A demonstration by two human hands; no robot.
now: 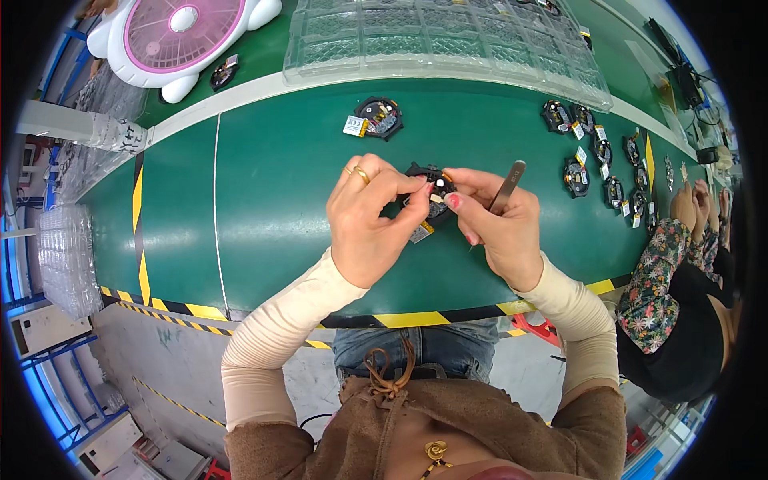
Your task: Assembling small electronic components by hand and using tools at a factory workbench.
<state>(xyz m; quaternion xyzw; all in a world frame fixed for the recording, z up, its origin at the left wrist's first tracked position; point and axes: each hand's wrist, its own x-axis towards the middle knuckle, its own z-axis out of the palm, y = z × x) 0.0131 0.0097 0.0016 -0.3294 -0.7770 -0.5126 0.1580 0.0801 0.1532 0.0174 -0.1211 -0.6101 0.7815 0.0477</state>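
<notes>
Above the green bench, close in front of me, both hands meet at a round black watch-like case (437,210) with a small circuit board inside and a silver battery on a yellow strip at its lower edge. My left hand (364,220) is closed, thumb and forefinger pinched at the case's left side; whether a tiny part sits between them is hidden. My right hand (508,236) steadies the case's right side with its thumb and fingers. Metal tweezers (507,187) are tucked in that same hand, their blunt end pointing up and away.
Another black case (379,118) with a white-labelled battery lies farther back. Several similar cases (575,176) are spread at the right. Clear plastic trays (448,48) stand behind a white rail, beside a pink-and-white fan (180,36). At far right, a person in floral sleeves (658,280) works.
</notes>
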